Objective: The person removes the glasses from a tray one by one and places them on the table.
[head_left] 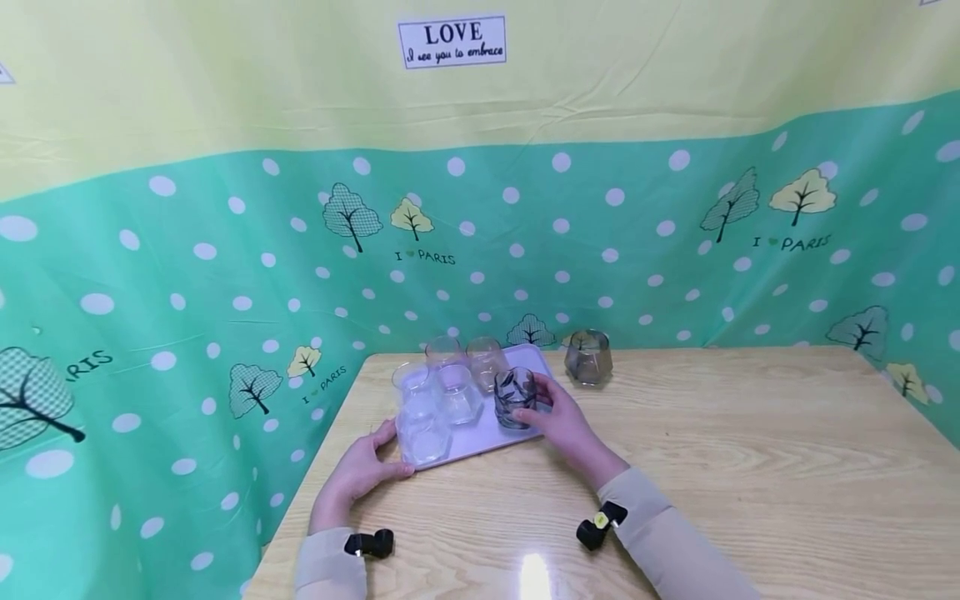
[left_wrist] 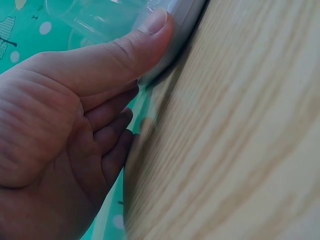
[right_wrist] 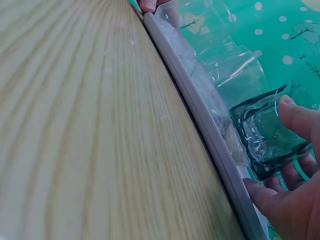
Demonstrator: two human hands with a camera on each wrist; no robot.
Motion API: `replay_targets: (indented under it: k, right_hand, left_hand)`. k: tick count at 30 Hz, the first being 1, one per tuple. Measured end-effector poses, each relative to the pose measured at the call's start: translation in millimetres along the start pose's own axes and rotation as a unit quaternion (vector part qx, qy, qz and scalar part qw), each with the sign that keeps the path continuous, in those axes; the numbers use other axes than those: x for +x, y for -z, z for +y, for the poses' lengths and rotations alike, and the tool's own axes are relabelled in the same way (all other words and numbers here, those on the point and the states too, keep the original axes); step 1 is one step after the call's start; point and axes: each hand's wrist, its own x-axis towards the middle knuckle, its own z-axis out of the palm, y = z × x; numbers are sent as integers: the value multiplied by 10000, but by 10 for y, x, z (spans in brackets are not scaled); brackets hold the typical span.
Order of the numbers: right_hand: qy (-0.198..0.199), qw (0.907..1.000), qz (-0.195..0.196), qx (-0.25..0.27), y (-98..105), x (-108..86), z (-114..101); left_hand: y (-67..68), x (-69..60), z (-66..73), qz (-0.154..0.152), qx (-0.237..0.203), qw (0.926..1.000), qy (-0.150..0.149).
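Note:
A pale lilac tray (head_left: 480, 435) lies on the table at an angle. My left hand (head_left: 356, 477) grips its near left corner, thumb on the rim in the left wrist view. My right hand (head_left: 567, 427) holds a dark grey tinted drinking glass (head_left: 513, 398) over the tray's right part. In the right wrist view that glass (right_wrist: 267, 132) has a thick base; whether it touches the tray cannot be told. Several clear glasses (head_left: 460, 398) stand on the tray's left side, with a faintly amber glass (head_left: 486, 367) behind them.
A smoky brown glass (head_left: 588, 360) stands on the wooden table (head_left: 750, 450), right of the tray. Behind the table hangs a green and yellow patterned curtain (head_left: 600, 225). The table's left edge runs close to my left hand.

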Motion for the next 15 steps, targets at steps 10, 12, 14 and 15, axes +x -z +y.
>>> replay_targets:
  k: [10,12,14,15]
  right_hand:
    - [52,9981,-192,-589,483,-162,-45]
    - [35,9977,-199,-644,613,-195,-32]
    - [61,9971,-239,-722,737,-227,-17]
    - [46,9968,-252,-754,798,-245,-9]
  left_hand:
    - [7,-12,8,-4,25,10000,7]
    - [0,-11,0,-11,-3,10000,-43]
    - [-6,-6,-3,-1,-30,10000,-90]
    - [-8,0,-6,5,-35,9999,-123]
